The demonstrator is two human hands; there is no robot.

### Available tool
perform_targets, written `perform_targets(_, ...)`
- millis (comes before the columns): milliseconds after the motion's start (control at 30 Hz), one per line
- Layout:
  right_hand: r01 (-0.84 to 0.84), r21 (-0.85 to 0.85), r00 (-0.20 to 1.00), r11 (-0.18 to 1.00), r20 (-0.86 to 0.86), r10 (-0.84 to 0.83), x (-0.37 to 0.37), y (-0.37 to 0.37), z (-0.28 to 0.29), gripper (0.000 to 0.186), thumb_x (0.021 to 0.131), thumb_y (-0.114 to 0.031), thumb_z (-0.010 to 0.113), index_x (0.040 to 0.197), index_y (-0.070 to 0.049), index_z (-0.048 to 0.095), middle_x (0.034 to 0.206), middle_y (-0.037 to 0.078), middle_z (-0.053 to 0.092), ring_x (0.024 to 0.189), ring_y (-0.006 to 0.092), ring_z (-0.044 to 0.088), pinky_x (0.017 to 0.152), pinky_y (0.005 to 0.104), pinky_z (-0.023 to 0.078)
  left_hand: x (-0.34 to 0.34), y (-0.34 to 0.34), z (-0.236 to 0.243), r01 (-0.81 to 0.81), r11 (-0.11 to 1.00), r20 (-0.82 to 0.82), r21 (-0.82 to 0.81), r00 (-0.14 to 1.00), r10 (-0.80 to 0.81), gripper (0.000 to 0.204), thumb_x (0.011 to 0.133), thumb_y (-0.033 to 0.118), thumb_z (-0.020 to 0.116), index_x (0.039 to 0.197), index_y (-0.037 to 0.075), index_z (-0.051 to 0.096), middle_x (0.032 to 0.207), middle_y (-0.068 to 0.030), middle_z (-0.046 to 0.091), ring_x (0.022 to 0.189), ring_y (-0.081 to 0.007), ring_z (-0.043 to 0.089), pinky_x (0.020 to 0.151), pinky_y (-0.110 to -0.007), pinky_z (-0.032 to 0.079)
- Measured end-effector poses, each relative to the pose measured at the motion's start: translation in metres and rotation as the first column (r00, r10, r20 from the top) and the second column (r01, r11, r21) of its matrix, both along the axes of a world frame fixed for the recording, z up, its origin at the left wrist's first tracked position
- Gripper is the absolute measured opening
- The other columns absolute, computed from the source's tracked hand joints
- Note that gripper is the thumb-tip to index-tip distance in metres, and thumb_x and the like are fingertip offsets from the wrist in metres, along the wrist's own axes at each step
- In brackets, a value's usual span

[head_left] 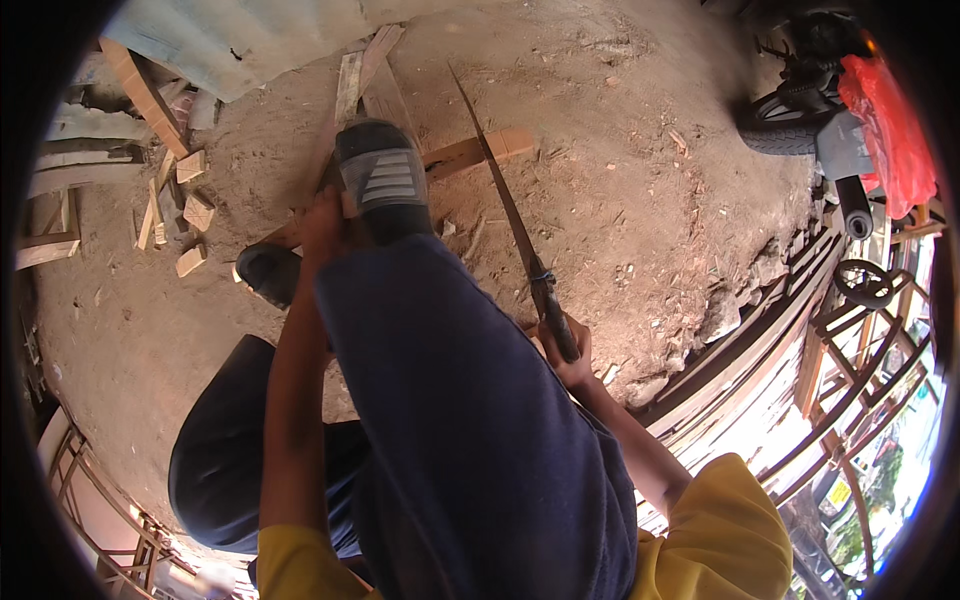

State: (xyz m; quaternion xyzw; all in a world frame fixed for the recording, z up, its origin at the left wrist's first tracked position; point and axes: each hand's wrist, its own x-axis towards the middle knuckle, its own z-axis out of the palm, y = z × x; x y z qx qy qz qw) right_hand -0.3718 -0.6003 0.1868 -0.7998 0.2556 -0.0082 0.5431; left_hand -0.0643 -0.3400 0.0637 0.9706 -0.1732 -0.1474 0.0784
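Note:
My right hand (568, 355) grips the dark handle of a long hand saw (510, 210), its blade pointing up and away to the right of my raised foot. My left hand (322, 222) is closed at the left side of my dark shoe (385, 185), on a wooden board (285, 232) under that foot; its fingers are partly hidden. A longer plank (390, 90) runs away beyond the shoe, and a short crosspiece (500, 145) lies on the dirt beneath the blade. My other shoe (270, 270) rests at the left.
Wood offcuts (195, 210) lie at the left near a corrugated sheet (240, 40). At the right are a motorbike's tyre (775, 135) with a red plastic bag (880, 130), stacked long planks (730, 350) and wooden frames (870, 390). More frames (75, 480) stand at the lower left.

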Motion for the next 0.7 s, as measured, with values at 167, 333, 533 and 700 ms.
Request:
perform_targets(167, 0.081, 0.096, 0.994, 0.992, 0.069, -0.088, 0.106, -0.001, -0.017, 0.017, 0.089, -0.014, 0.058, 0.078, -0.001, 0.054, 0.061, -0.002, 0.047, 0.056, 0.0053, 0.042, 0.049, 0.0260, 0.035, 0.010, 0.018, -0.050, -0.007, 0.999, 0.132, -0.050, 0.991, 0.014, 0.033, 0.078, 0.018, 0.061, 0.105, 0.009, 0.045, 0.104, -0.0119, 0.059, 0.100, -0.0339, 0.058, 0.093, -0.055, 0.034)
perform_targets(333, 0.094, 0.150, 0.993, 0.984, 0.061, -0.104, 0.127, -0.002, -0.004, 0.016, 0.088, -0.012, 0.056, 0.077, -0.001, 0.053, 0.061, -0.001, 0.045, 0.058, 0.0063, 0.042, 0.051, 0.0268, 0.036, 0.003, 0.012, -0.021, 0.071, 0.996, 0.112, -0.053, 0.992, -0.065, 0.038, 0.079, 0.019, 0.060, 0.112, 0.009, 0.043, 0.108, -0.0128, 0.058, 0.107, -0.0347, 0.055, 0.095, -0.055, 0.033)
perform_targets(533, -0.060, -0.048, 0.997, 0.997, 0.043, 0.062, -0.003, -0.006, -0.015, 0.010, 0.084, -0.008, 0.054, 0.086, 0.001, 0.056, 0.063, 0.003, 0.053, 0.058, 0.0091, 0.049, 0.052, 0.0284, 0.042, -0.012, 0.012, -0.015, -0.036, 0.999, 0.356, -0.016, 0.934, 0.039, 0.048, 0.076, 0.019, 0.062, 0.120, 0.009, 0.044, 0.106, -0.0140, 0.059, 0.106, -0.0361, 0.054, 0.092, -0.051, 0.038)
perform_targets(700, 0.071, 0.120, 0.997, 0.990, -0.031, -0.068, 0.055, -0.009, -0.010, 0.015, 0.087, -0.013, 0.059, 0.080, -0.002, 0.054, 0.063, -0.001, 0.046, 0.059, 0.0075, 0.042, 0.052, 0.0290, 0.036, 0.030, -0.014, 0.158, 0.079, 0.987, -0.649, -0.138, 0.746, -0.150, 0.026, 0.086, 0.026, 0.056, 0.096, 0.003, 0.063, 0.082, -0.0115, 0.066, 0.074, -0.0252, 0.062, 0.066, -0.035, 0.048)
